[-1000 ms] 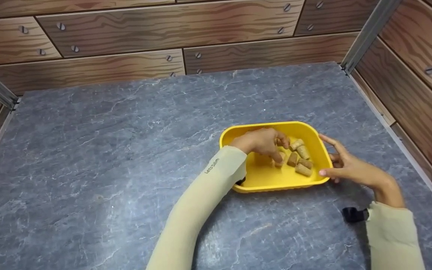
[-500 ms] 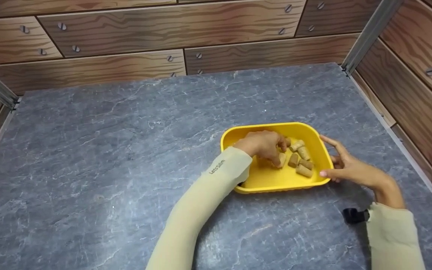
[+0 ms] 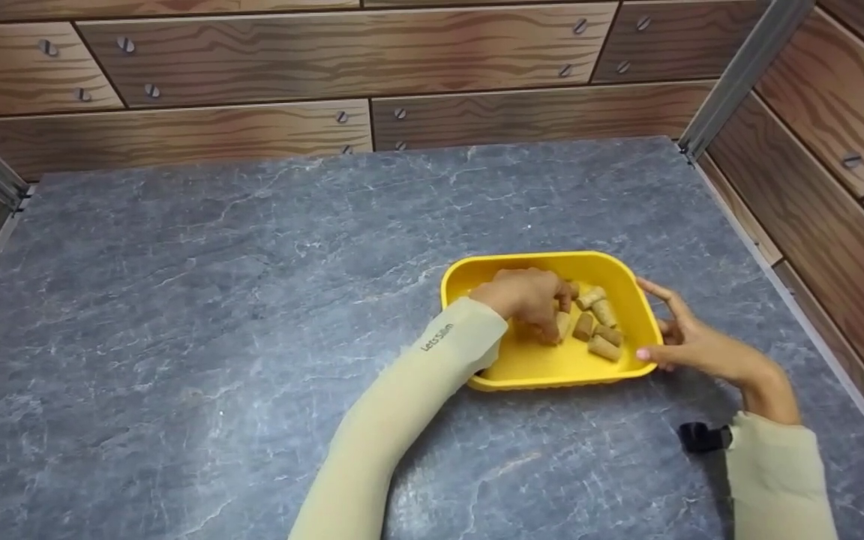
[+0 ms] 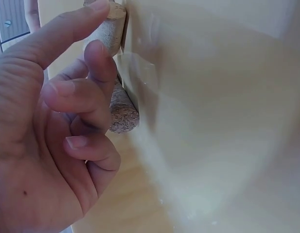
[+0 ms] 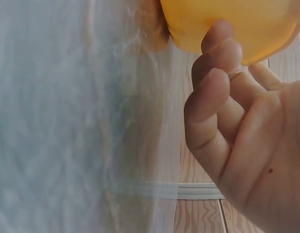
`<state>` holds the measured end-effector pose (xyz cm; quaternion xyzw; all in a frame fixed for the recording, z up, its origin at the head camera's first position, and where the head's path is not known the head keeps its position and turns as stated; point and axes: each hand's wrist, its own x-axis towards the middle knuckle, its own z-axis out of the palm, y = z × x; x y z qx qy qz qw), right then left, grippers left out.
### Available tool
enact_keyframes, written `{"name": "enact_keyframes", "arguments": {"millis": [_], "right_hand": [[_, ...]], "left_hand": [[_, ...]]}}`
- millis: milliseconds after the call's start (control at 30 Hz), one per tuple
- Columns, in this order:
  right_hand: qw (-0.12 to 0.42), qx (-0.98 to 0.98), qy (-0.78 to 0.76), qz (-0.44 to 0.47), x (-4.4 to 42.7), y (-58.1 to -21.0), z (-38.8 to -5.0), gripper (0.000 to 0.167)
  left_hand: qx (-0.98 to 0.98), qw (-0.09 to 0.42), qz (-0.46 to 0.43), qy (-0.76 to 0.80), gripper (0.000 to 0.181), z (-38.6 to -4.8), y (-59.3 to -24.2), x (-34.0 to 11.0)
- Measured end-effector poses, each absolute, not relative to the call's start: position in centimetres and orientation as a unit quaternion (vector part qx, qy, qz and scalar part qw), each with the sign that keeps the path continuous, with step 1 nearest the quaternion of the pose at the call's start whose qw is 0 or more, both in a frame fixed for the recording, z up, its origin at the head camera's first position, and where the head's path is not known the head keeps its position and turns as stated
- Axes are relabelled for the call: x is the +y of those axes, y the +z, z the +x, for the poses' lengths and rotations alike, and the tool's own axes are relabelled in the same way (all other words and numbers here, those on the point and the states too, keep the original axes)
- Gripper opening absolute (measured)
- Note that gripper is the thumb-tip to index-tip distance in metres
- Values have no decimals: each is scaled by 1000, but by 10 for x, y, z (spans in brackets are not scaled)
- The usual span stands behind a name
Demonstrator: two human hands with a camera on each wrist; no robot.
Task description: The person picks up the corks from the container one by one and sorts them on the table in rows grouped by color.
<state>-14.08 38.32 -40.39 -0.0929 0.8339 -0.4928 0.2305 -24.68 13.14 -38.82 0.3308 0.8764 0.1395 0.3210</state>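
Observation:
A yellow plastic tub [image 3: 544, 375] stands on the table, with several corks [image 3: 604, 312] lying in its right half. My left hand [image 3: 526, 294] reaches down into it, and the thumb and a finger pinch one pale cork [image 3: 563, 325]. In the left wrist view the left hand [image 4: 52, 111] has its thumb tip on a cork [image 4: 107, 36]; the lower fingers curl beside a second cork [image 4: 123, 112]. At the tub's right end my right hand [image 3: 702, 345] grips the wall, thumb at the rim and fingers outside. In the right wrist view, curled fingers touch the tub's outside [image 5: 203, 29].
The grey marbled table [image 3: 214, 300] extends left of the tub. Wood-patterned walls [image 3: 252, 60] close off the back and sides, with metal strips [image 3: 747, 75] at the corners. A small black device [image 3: 704, 437] is strapped at the right wrist.
The left thumb has shifted slightly toward the near side of the tub, beside the pale cork. The right hand keeps its place. The head view has tilted a little.

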Motion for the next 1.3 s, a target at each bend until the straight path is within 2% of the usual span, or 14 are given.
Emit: {"name": "enact_keyframes", "arguments": {"millis": [200,567,900,1300], "right_hand": [[240,837,-485,-82,382,-404,-141,93],[240,838,-483,-83,382,-404,-139,94],[232,834,-491,-96,382,-403,-142,92],[211,827,-509,-113,376,-399,-141,90]], "left_hand": [[878,323,324,144,25,-246,-388,131],[884,289,340,140,27,-239,-383,135],[879,260,371,149,38,-235,-352,134],[873,237,380,194,40,-231,-329,103]]}}
